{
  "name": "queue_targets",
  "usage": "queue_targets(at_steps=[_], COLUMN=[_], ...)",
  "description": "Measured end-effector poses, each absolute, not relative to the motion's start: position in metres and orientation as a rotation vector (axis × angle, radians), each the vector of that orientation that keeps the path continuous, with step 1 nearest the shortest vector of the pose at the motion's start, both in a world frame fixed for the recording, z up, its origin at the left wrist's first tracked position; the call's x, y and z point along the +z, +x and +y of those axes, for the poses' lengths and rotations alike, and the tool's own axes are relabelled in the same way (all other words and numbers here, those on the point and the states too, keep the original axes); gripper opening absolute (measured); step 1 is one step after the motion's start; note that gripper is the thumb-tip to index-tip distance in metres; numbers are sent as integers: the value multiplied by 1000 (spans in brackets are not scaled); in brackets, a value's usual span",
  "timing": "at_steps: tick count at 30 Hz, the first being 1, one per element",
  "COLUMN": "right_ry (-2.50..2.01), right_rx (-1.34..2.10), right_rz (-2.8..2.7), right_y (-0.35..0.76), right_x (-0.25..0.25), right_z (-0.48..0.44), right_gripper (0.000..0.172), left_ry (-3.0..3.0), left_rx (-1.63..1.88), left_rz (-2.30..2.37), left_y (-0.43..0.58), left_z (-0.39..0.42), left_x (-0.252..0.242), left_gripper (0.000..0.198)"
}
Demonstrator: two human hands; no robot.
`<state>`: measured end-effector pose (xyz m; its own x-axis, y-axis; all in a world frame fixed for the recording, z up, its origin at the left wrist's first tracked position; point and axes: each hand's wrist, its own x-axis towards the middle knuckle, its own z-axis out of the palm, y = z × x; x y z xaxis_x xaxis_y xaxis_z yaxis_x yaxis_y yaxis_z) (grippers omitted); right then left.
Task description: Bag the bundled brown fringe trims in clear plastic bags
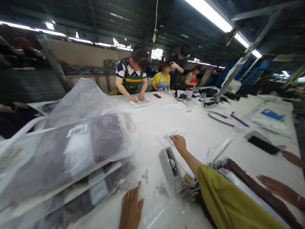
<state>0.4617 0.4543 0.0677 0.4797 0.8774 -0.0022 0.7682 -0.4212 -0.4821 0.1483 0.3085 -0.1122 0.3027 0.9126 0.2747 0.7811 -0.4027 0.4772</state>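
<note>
My left hand [131,208] lies flat near the front edge of the white table [166,117], fingers together, resting on a clear plastic bag [162,203] and holding nothing. My right hand [178,143], on an arm with a yellow sleeve, reaches forward with its fingertips on a printed paper sheet [170,135]. A grey tape dispenser [170,168] stands between my two hands, just left of my right forearm.
A stack of garments in clear bags [71,152] with a barcode label fills the left. A co-worker's two hands [278,189] rest at the right by a brown garment [250,187]. A black phone [263,144] lies farther right. Several people work at the far side.
</note>
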Motion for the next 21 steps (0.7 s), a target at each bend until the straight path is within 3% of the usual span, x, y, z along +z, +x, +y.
queue_targets(at_steps=[6, 10, 17, 21], right_ry=[-2563, -2532, -2367, -1934], right_rx=[409, 457, 174, 70], right_rz=[-1176, -1224, -1110, -1432], right_y=[508, 504, 500, 458], right_x=[-3, -21, 42, 94], right_z=[447, 435, 445, 415], right_gripper=[40, 16, 43, 40], left_ry=[2305, 2202, 1882, 1519], left_rx=[726, 830, 870, 874], left_rz=[1469, 1492, 1450, 1399], left_y=[142, 143, 139, 138], left_z=[313, 313, 323, 324], left_x=[-125, -128, -104, -78], left_gripper=[52, 50, 46, 52])
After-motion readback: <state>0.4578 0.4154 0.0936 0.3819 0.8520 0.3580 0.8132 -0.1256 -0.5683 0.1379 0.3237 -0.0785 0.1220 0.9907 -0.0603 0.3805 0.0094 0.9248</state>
